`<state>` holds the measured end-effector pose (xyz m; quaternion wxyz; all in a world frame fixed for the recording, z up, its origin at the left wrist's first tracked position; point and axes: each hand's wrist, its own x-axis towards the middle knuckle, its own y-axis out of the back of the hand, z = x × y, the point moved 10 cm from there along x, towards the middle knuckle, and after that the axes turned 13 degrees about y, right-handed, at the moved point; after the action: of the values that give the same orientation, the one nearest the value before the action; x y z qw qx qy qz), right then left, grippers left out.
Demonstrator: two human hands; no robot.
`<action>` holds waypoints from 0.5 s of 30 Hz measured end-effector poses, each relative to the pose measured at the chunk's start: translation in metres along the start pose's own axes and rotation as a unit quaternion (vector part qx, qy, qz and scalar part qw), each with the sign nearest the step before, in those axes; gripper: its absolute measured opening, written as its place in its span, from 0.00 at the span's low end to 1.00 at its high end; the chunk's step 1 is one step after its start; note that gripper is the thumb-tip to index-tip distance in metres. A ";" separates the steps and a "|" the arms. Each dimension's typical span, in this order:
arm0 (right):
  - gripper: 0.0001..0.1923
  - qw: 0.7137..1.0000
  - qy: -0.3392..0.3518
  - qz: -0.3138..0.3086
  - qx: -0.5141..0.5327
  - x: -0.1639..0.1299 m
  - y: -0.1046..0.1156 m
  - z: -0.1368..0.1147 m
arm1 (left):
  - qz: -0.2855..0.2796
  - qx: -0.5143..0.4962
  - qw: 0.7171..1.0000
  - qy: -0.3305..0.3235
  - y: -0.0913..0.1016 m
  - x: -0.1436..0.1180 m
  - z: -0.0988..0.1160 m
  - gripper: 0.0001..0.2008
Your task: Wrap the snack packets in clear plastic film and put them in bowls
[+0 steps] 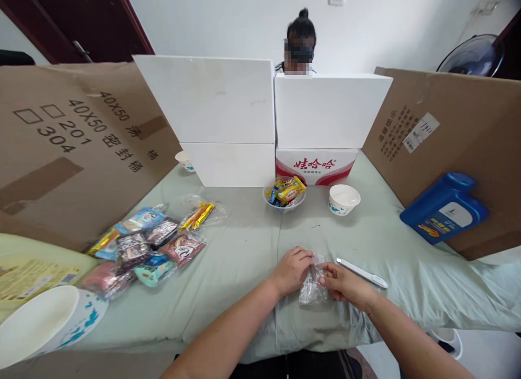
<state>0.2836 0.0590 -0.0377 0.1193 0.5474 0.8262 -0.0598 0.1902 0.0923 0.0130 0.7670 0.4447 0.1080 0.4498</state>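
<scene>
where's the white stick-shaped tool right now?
Head view: the white tool lies flat on the green cloth, just right of the right hand, in front of the empty white cup.

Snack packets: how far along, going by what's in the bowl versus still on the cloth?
Looks done: a few packets sit in the clear bowl by the boxes. In hand: left hand and right hand both pinch a clear wrapper; whether it holds anything I can't tell. Probably left: the packet pile at left, two sticks; the paper cup looks empty.
</scene>
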 end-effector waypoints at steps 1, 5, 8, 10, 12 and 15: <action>0.28 1.000 -0.004 -0.010 0.023 -0.002 -0.003 0.001 | 0.000 -0.001 1.000 0.002 0.000 0.001 -0.001 0.14; 0.23 0.999 -0.009 -0.032 0.037 -0.007 -0.009 0.004 | -0.004 0.015 1.000 0.009 -0.003 0.002 -0.003 0.16; 0.21 0.999 0.007 -0.040 0.024 -0.010 -0.010 0.000 | -0.008 0.023 1.000 0.008 -0.004 0.003 -0.002 0.17; 0.23 0.996 -0.003 -0.090 0.020 -0.017 -0.019 0.000 | -0.007 0.026 1.000 0.005 -0.003 0.003 -0.001 0.16; 0.24 0.990 -0.028 -0.139 0.020 -0.027 -0.028 0.003 | -0.006 0.029 1.000 0.002 -0.002 0.003 0.000 0.16; 0.26 0.987 -0.058 -0.145 0.044 -0.042 -0.034 0.010 | -0.008 0.027 1.000 0.000 -0.001 0.003 0.001 0.16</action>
<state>0.2695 0.0059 -0.0377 0.1332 0.4222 0.8850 -0.1440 0.1933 0.0934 0.0136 0.7585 0.4643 0.1238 0.4402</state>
